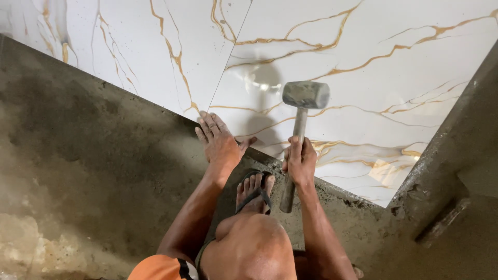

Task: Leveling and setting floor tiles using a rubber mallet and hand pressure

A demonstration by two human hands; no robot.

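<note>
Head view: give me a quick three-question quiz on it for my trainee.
1. True or false: the right hand grips the mallet by its handle.
2. What does the left hand rest on? A) the marbled tile edge B) the mallet head C) the sandal
3. Fill in: the mallet head is over the ____.

Key: 1 true; 2 A; 3 tile, with wet mortar bed beside it.
</note>
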